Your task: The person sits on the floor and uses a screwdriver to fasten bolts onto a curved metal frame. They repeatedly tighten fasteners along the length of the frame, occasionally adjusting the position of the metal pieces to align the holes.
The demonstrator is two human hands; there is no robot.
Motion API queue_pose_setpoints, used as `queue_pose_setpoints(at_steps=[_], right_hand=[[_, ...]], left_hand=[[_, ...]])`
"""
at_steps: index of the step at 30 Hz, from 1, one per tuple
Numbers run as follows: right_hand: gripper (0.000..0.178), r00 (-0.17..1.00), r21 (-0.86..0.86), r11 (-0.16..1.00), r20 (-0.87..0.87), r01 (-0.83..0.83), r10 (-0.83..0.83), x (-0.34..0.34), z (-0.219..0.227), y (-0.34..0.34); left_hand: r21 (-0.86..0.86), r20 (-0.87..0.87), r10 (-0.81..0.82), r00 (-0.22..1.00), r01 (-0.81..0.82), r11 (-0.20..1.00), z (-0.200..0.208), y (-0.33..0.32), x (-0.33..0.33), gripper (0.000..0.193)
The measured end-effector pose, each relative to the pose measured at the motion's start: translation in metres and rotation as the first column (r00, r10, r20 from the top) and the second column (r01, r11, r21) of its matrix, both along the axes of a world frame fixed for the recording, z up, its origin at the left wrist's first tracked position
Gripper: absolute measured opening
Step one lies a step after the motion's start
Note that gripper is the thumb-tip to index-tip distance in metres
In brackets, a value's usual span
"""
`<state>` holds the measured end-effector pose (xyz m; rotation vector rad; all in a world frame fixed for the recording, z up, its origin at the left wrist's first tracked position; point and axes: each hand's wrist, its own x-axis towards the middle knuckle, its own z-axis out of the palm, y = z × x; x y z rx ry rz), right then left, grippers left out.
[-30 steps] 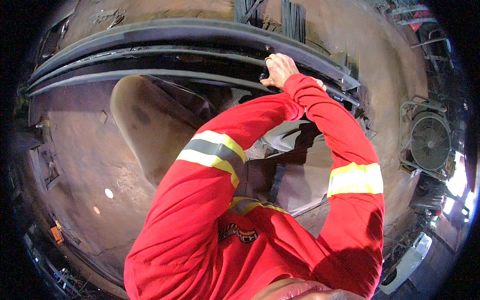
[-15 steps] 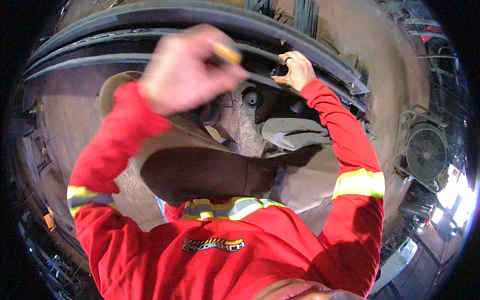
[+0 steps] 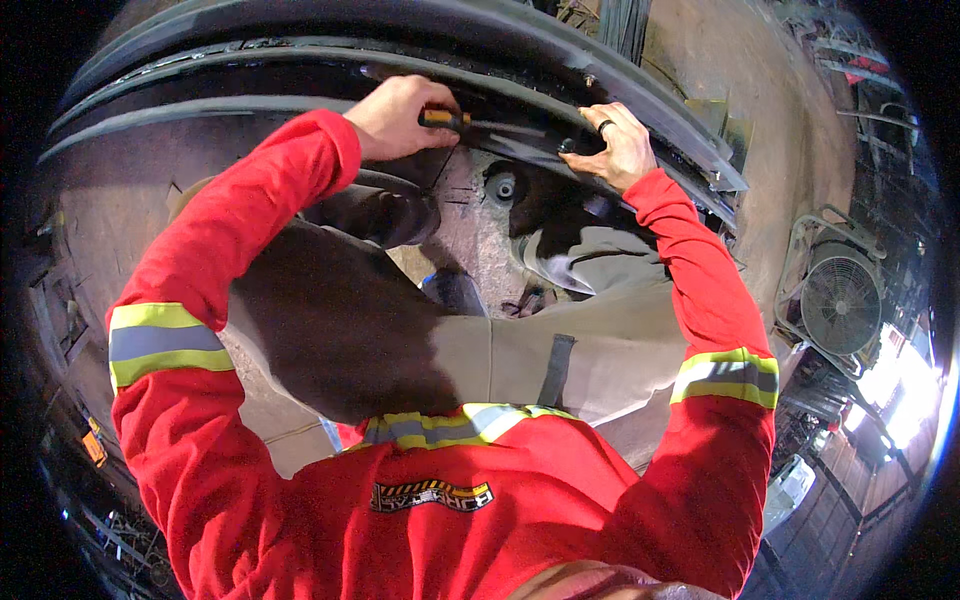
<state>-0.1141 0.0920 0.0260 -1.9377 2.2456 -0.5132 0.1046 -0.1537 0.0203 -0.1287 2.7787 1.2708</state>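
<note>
My left hand [image 3: 405, 118] is closed around a yellow-and-black hand tool [image 3: 440, 119], just above the long dark steel beams [image 3: 300, 52]. Only part of the tool shows, so its exact kind is unclear. Off to the right, my right hand [image 3: 618, 148] grips the edge of a beam, fingers over the far side and thumb on the near side. A black ring [image 3: 605, 126] is on one of its fingers. By the thumb tip is a small dark shiny piece [image 3: 567, 146], too small to name.
Below the beams are a round grey metal part [image 3: 503, 188] and my bent legs in dark trousers [image 3: 340, 330]. A bolt [image 3: 590, 79] stands on the far beam. To the right, a caged floor fan [image 3: 842, 300] stands on the brown floor [image 3: 770, 130].
My left hand, blurred and raised before, has moved down and away toward the beams with the yellow-and-black tool. My right hand keeps its place on the beam edge; the whole view has shifted slightly.
</note>
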Motion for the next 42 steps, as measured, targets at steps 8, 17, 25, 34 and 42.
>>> queue_pose_setpoints(at_steps=[8,17,25,34,42], right_hand=[[0.057,1.000,0.022,1.000,-0.008,0.003,-0.003,0.000,0.001,0.001],[0.063,0.999,0.021,1.000,-0.036,0.004,-0.003,-0.004,-0.006,0.003],[0.062,0.999,0.035,0.999,-0.020,0.027,-0.027,-0.004,-0.007,0.004],[0.060,0.999,0.007,0.999,-0.020,0.037,-0.037,0.000,-0.005,0.005],[0.058,0.999,-0.001,0.999,-0.030,0.044,-0.044,0.002,0.000,0.003]], left_hand=[[0.019,-0.020,0.030,0.999,-0.029,0.999,-0.017,0.013,-0.013,0.031],[-0.015,-0.018,0.046,0.999,-0.046,0.999,-0.018,0.015,-0.016,0.033],[-0.008,-0.096,0.024,0.995,-0.025,1.000,-0.029,0.019,-0.020,0.029],[-0.474,-0.380,-0.064,0.923,-0.134,0.870,-0.043,0.041,-0.024,0.018],[-0.395,-0.285,0.020,0.958,-0.136,0.909,-0.024,0.046,-0.022,0.022]])
